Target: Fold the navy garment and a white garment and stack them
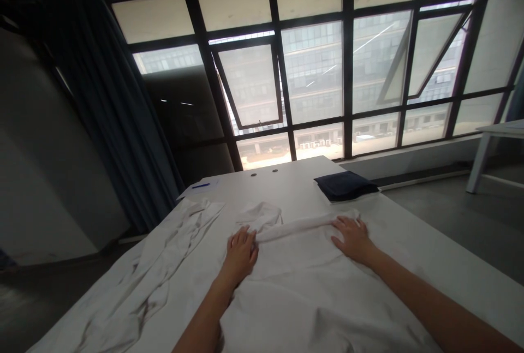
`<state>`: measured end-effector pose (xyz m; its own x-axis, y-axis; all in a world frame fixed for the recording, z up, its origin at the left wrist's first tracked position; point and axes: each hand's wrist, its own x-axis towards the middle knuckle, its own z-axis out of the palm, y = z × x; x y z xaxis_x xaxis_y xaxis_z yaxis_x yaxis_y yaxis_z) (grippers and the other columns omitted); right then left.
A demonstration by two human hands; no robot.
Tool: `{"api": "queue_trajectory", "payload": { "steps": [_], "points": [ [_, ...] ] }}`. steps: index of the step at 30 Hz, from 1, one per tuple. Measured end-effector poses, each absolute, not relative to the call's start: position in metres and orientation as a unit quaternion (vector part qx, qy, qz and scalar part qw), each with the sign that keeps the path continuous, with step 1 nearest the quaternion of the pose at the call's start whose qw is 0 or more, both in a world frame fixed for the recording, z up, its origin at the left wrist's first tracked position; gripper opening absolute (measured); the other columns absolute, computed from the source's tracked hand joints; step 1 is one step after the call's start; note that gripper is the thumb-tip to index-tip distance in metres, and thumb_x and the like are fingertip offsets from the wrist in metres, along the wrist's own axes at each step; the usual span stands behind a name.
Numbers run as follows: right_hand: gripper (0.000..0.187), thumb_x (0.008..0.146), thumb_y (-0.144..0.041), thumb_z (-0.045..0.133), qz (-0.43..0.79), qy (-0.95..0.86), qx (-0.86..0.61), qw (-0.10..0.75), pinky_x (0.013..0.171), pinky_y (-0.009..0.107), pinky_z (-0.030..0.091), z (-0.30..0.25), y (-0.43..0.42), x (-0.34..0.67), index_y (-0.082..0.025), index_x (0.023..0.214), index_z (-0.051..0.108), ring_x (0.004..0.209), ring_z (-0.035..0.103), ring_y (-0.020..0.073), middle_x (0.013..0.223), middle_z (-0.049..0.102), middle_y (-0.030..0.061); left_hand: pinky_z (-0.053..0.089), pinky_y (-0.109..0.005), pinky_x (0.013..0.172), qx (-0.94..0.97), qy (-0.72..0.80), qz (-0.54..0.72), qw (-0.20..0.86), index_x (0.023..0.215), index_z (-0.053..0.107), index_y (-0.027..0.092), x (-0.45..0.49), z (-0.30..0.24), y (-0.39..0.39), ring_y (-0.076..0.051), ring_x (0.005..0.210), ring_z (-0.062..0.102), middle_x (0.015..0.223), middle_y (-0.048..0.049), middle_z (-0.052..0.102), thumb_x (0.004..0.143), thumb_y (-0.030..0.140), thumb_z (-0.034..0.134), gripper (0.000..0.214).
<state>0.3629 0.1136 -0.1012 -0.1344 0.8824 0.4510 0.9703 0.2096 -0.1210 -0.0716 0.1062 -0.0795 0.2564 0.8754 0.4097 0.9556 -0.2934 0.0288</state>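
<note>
A wrinkled white cloth point(282, 282) lies on the white table point(295, 175); the left hand point(241, 249) and right hand point(352, 238) touch it, fingers partly spread (whether pinching, one cannot tell). Folded navy fabric point(346, 185) lies at the table's right edge.

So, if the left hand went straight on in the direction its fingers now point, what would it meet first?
The left hand would probably meet the crumpled white cloth just ahead of it, though how high that cloth stands is hard to judge.

bright, hazy backlight from windows point(313, 72)
</note>
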Motion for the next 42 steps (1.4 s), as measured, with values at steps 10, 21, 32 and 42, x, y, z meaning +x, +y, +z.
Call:
{"api": "queue_trajectory", "payload": {
  "steps": [10,21,32,42],
  "points": [
    [0.052,0.094,-0.051,0.045,-0.111,-0.806,-0.56,0.154,0.115,0.069,-0.003,-0.116,0.097,0.379,-0.029,0.141,0.055,0.148,0.023,0.0376,0.159,0.037,0.0103,0.015,-0.062,0.117,-0.818,-0.564,-0.099,0.046,0.16,0.01,0.034,-0.062,-0.085,0.081,-0.035,0.153,0.004,0.167,-0.0064,-0.001,0.094,0.037,0.05,0.077],
    [0.051,0.092,-0.052,0.049,-0.049,-0.825,-0.537,0.17,0.107,0.07,0.027,-0.117,0.024,0.381,-0.037,0.141,0.053,0.137,0.042,0.0422,0.151,0.048,0.0085,0.008,-0.069,0.115,-0.824,-0.562,-0.031,-0.07,0.155,0.024,0.046,-0.075,-0.069,-0.004,-0.037,0.151,0.014,0.165,0.0014,0.02,0.094,0.048,0.049,0.066],
    [0.028,0.091,-0.038,0.051,-0.022,-0.727,-0.673,0.133,0.07,0.035,0.045,-0.087,0.091,0.443,-0.018,0.108,0.062,0.087,0.067,0.0281,0.112,0.064,0.017,0.043,-0.03,0.076,-0.676,-0.73,-0.096,-0.032,0.108,0.059,0.021,-0.115,-0.039,0.057,-0.024,0.088,0.066,0.108,-0.011,0.065,0.092,0.04,0.051,0.026],
    [0.021,0.09,-0.038,0.05,0.042,-0.707,-0.675,0.207,0.067,0.032,0.038,-0.093,0.113,0.464,-0.023,0.077,0.056,0.076,0.063,0.0236,0.082,0.069,0.0078,0.043,-0.027,0.069,-0.643,-0.725,-0.209,-0.13,0.072,0.05,0.024,-0.133,-0.05,0.073,-0.02,0.074,0.064,0.073,0.001,0.064,0.081,0.031,0.065,0.018]
  ]
}}
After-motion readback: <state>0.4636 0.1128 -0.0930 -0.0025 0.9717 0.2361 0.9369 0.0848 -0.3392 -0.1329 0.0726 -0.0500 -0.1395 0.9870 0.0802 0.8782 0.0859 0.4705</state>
